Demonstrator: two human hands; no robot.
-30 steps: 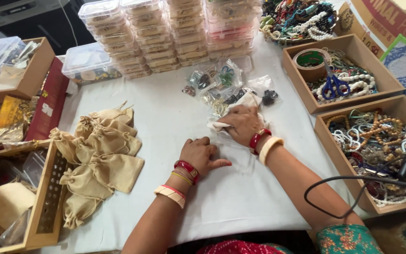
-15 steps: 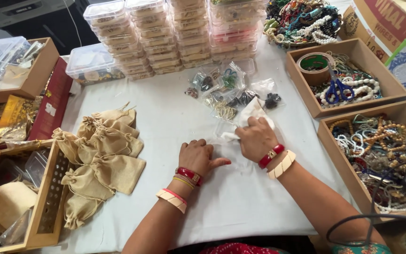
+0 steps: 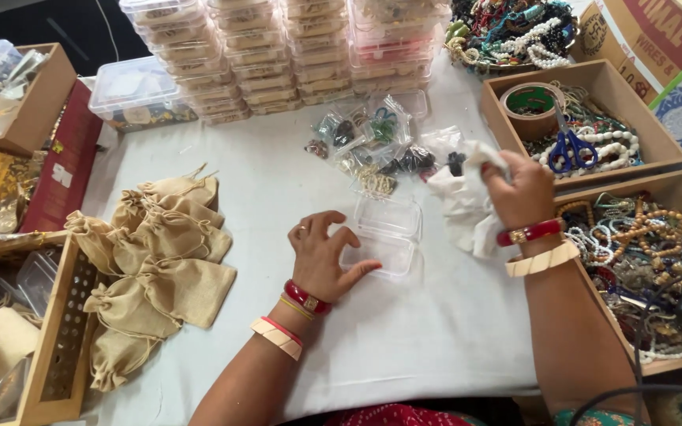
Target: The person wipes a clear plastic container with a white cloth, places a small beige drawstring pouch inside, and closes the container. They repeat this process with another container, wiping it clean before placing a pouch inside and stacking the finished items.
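An open clear plastic box (image 3: 387, 235) lies on the white table cover (image 3: 404, 331), its two halves side by side. My left hand (image 3: 321, 254) rests on the cover with fingers spread, fingertips touching the box's near half. My right hand (image 3: 521, 192) is raised to the right of the box and grips a crumpled white cloth (image 3: 464, 207) that hangs down from it. Both wrists carry red and cream bangles.
Small clear bags of beads (image 3: 372, 146) lie behind the box. Stacks of clear boxes (image 3: 278, 55) line the back. Beige drawstring pouches (image 3: 159, 260) are piled at left beside a wooden crate (image 3: 57, 347). Wooden trays of bead strings (image 3: 633, 237), tape and blue scissors (image 3: 568, 146) stand at right.
My right hand has lifted the white cloth off the clear box and carried it to the right. The box now lies uncovered. My left hand has spread its fingers against it.
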